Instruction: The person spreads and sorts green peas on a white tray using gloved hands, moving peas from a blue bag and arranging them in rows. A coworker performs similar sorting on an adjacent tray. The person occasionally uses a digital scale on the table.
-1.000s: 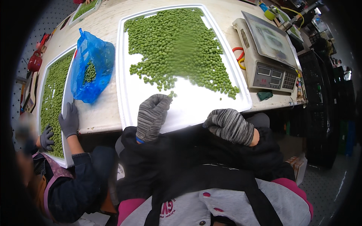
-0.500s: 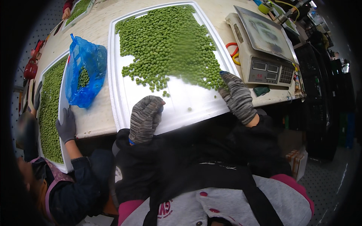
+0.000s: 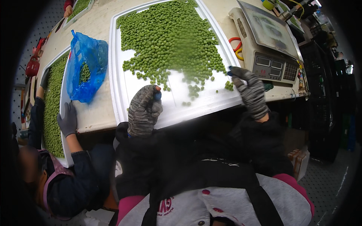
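Loose green peas [image 3: 169, 41] lie spread over a white foam tray [image 3: 169, 116] in front of me, thick at the far side and thinning toward the near edge. My left hand [image 3: 145, 111], in a grey striped knit glove, is curled closed above the tray's near left part; whatever its fingers may hold is hidden. My right hand [image 3: 249, 92], gloved alike, is over the tray's right rim with fingers stretched and slightly apart. Beside its fingers sits a small cluster of peas [image 3: 229, 86]. Several peas near the tray's middle front are blurred.
A blue plastic bag [image 3: 86, 67] with peas inside stands left of my tray. Beyond it is another pea-filled tray [image 3: 65, 124], with a co-worker's gloved hand [image 3: 68, 118] at its edge. On the right stand a weighing scale [image 3: 273, 67] and red-and-yellow handles [image 3: 237, 47].
My right hand has shifted rightward, off the main pile, leaving a small cluster beside it. More peas have come down toward the near edge. My left hand remains curled, slightly turned.
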Tool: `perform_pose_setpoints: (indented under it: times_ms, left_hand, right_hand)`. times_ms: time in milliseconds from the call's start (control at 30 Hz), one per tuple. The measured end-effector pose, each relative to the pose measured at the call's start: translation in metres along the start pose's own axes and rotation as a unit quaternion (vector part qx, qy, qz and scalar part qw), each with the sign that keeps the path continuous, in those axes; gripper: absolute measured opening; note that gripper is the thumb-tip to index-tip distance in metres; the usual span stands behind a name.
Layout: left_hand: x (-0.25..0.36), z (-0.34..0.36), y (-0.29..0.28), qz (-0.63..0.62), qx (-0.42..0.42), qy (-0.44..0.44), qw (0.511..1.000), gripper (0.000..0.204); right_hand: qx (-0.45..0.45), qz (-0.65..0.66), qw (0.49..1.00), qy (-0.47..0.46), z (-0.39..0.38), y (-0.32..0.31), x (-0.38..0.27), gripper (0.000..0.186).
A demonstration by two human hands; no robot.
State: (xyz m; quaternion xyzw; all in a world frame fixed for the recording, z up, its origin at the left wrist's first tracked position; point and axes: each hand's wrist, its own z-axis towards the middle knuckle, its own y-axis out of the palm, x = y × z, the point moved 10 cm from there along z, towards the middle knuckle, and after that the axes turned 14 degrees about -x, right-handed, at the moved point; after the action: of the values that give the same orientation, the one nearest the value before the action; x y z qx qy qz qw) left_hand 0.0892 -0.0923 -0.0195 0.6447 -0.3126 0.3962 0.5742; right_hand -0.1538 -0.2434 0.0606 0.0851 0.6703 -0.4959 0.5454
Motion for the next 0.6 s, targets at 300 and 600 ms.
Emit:
perform_pose_setpoints:
  times_ms: [300,600]
  left_hand:
    - [-0.004,0.005,0.002,-0.151,-0.002,-0.004,0.988,0.023]
    - [-0.007,0.004,0.000,-0.087,-0.002,-0.013,0.996,0.023]
  right_hand:
    - [-0.048,-0.102,0.994,-0.015,-0.009,0.016,-0.001,0.014]
    - [-0.294,-0.375,0.879,-0.019,0.027,0.116,-0.016,0.013]
